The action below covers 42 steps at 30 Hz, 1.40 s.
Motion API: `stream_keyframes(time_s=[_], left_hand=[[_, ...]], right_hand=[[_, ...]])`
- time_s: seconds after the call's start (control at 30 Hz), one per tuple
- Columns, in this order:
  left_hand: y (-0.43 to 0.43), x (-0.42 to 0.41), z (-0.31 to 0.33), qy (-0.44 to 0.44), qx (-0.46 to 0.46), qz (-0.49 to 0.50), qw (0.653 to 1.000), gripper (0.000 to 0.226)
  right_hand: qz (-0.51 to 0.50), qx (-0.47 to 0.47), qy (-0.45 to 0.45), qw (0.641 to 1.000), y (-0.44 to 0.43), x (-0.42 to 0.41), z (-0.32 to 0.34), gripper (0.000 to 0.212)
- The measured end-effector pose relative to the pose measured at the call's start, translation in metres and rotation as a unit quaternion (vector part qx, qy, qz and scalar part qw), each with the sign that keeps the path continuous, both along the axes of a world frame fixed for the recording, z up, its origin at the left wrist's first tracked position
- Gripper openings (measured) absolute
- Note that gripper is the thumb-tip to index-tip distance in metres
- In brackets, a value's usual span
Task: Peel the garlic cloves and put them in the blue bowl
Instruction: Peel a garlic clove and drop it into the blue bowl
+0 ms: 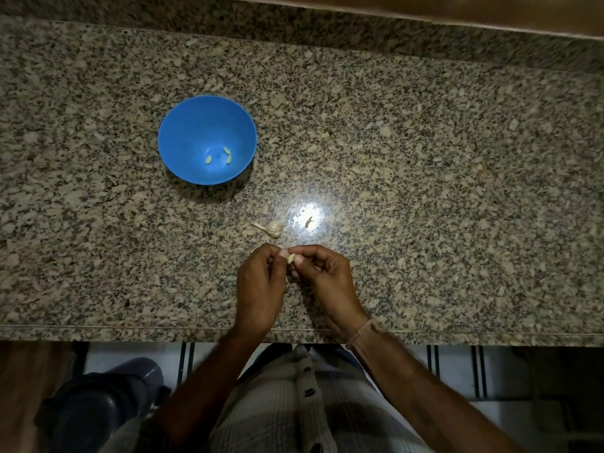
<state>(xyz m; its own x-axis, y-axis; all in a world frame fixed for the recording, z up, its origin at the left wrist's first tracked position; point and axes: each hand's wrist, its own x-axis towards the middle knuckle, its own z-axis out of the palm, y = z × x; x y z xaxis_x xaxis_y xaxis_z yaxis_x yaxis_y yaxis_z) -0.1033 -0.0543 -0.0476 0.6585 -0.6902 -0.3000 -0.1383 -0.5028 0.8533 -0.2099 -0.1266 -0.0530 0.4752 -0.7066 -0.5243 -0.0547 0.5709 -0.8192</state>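
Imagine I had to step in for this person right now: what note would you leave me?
Hands: the left hand and right hand both pinch one garlic clove over the granite counter. I cannot tell how much skin is off.
Things: the blue bowl stands further back on the left. The garlic bulb lies between bowl and hands, with a dark scrap beside it.
Done: three peeled cloves are in the bowl.
Left: finish this clove, drop it in, then probably work through the bulb.
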Motion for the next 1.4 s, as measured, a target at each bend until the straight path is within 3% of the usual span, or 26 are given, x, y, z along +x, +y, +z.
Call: stream_keyframes(time_s=[0.3,0.5,0.6,0.7,0.8,0.87,1.03,1.13,1.23,1.33,1.4], left_hand=[[0.002,-0.005,-0.01,-0.047,0.063,-0.032,0.996,0.037],[0.0,0.003,-0.006,-0.056,0.053,0.016,0.997,0.01],[0.002,0.007,-0.003,-0.063,0.041,0.016,0.997,0.017],[0.003,0.009,0.0,-0.101,0.061,0.011,0.993,0.007],[0.005,0.01,-0.001,-0.137,0.033,-0.023,0.99,0.026],[0.007,0.008,0.0,-0.104,0.006,-0.025,0.994,0.033],[0.004,0.001,0.007,-0.03,-0.035,-0.036,0.998,0.018],[0.003,0.001,0.005,0.001,-0.014,-0.008,1.0,0.014],[0.002,0.005,0.001,0.12,0.005,0.043,0.992,0.016],[0.002,0.008,0.005,0.269,-0.03,0.099,0.958,0.016],[0.002,0.009,0.01,0.324,-0.032,0.104,0.94,0.015]], right_hand=[[-0.027,0.079,-0.034,0.996,0.004,0.003,0.0,0.017],[-0.048,0.129,-0.034,0.99,-0.005,-0.001,0.003,0.02],[-0.049,0.141,-0.036,0.988,-0.009,-0.003,0.001,0.021],[-0.048,0.16,-0.044,0.985,-0.012,-0.004,0.0,0.021],[-0.046,0.167,-0.049,0.984,-0.013,-0.005,0.0,0.021],[-0.047,0.164,-0.05,0.984,-0.014,-0.005,-0.001,0.02],[-0.043,0.138,-0.055,0.988,-0.011,-0.002,0.005,0.018],[-0.034,0.11,-0.037,0.993,-0.008,-0.001,0.007,0.016],[-0.007,0.06,-0.008,0.998,-0.007,-0.002,0.005,0.014],[0.028,-0.004,0.005,1.0,-0.008,-0.004,0.006,0.013],[0.051,-0.037,0.013,0.998,-0.009,-0.003,0.008,0.013]])
